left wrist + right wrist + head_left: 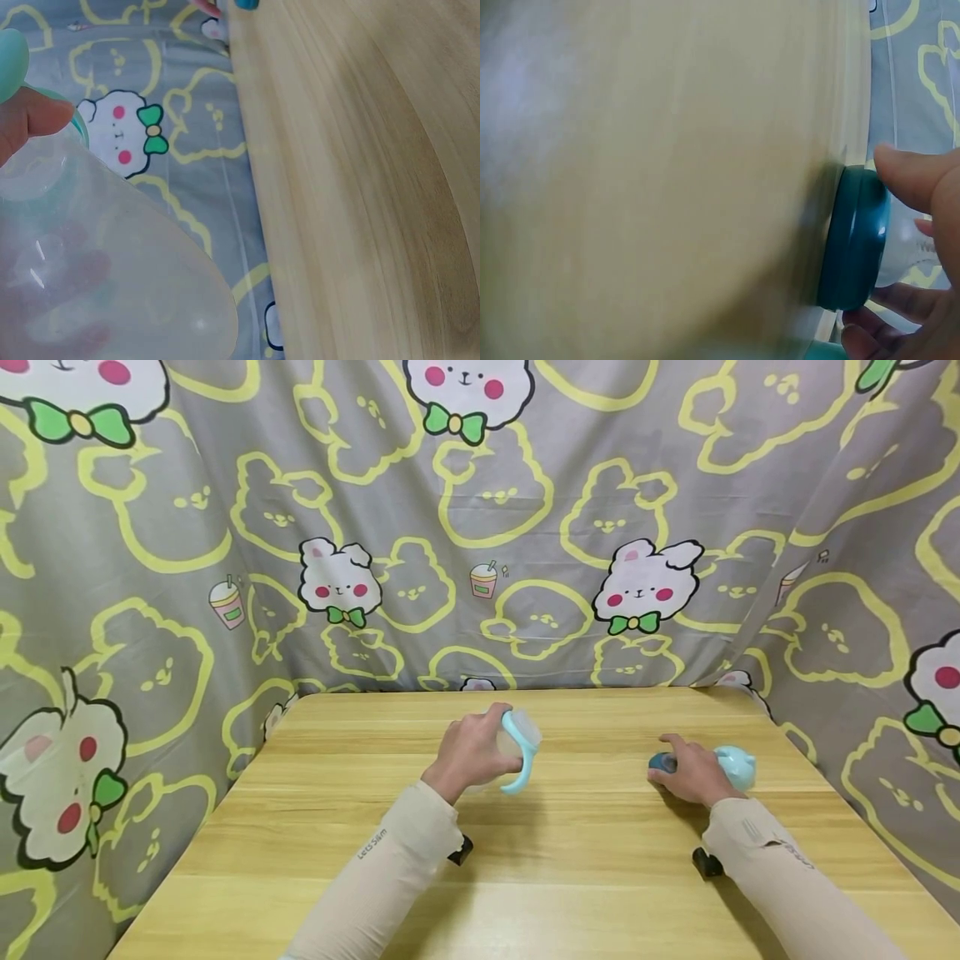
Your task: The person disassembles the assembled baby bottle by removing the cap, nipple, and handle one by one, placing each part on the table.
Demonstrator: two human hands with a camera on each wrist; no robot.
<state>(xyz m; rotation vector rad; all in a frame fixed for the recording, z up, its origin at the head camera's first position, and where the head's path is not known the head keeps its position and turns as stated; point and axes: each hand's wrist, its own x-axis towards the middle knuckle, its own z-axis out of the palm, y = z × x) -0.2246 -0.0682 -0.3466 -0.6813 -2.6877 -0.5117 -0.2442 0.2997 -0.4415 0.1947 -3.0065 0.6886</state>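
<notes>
My left hand [471,752] grips a clear, cloudy plastic cup [525,728] with a pale blue loop handle [519,766], held just above the wooden table [570,860]. In the left wrist view the clear cup [97,262] fills the lower left, and a fingertip [30,120] presses on its rim. My right hand [693,774] lies on the table, curled over an item with a dark teal round cap [662,763] and a pale blue bunny-shaped end [738,766]. Close up, the teal cap [853,240] stands on edge on the table, with fingers [919,176] above and below it.
Grey cloth printed with yellow bear outlines and white bunnies [480,527] hangs behind the table and on both sides. The table's far edge [517,691] meets the cloth. Black wrist mounts [459,852] show under each sleeve.
</notes>
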